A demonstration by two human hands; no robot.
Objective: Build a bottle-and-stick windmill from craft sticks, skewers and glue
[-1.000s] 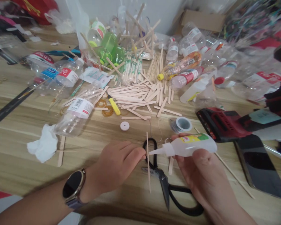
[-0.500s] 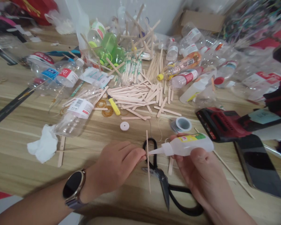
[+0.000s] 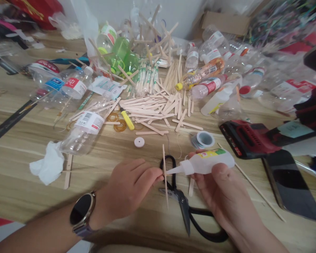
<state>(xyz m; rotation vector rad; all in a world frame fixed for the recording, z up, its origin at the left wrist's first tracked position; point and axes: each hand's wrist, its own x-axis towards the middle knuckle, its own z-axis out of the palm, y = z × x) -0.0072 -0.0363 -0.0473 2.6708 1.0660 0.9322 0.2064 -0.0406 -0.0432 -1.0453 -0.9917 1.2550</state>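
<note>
My left hand is closed in a pinch on a thin bamboo skewer, part of which is hidden behind the hand. Against its fingertips stands a popsicle stick, seen edge-on. A second popsicle stick sits at the skewer's other end. My right hand grips a white glue bottle, tilted to the left, its nozzle tip touching or almost touching the edge-on stick. Black-handled scissors lie open on the table beneath both hands.
Behind the hands lie a pile of popsicle sticks, a yellow-handled tool, a wire spool and a white disc. A plastic bottle and tissue are left; a power drill and phone right.
Both hands stay in nearly the same pose. The edge-on popsicle stick and glue bottle appear shifted very slightly left, along with the whole view.
</note>
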